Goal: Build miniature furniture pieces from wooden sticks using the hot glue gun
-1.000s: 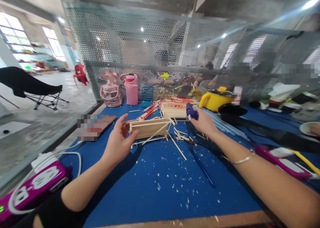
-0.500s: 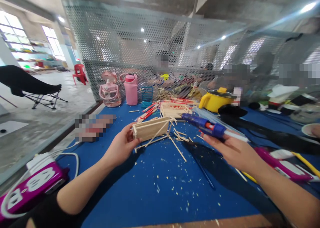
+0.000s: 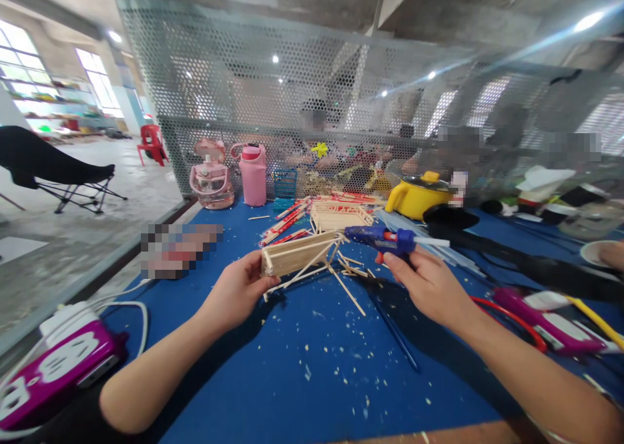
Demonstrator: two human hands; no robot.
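My left hand is closed on the left end of a small wooden stick frame, which is tilted above the blue table. My right hand grips a blue glue gun with a white glue stick coming out of its back. The gun's nozzle points left, at the upper right corner of the frame; whether it touches is too small to tell. Loose thin sticks lie just right of the frame. Behind it sits another stick structure.
At the back stand a pink bottle, a clear pink jug, a blue basket and a yellow pot. Purple devices lie left and right. A mesh screen rises behind. Another person's hand shows far right.
My right hand has moved left and turned the glue gun more level, with its nozzle now nearer the frame's corner. The frame in my left hand has tilted slightly.
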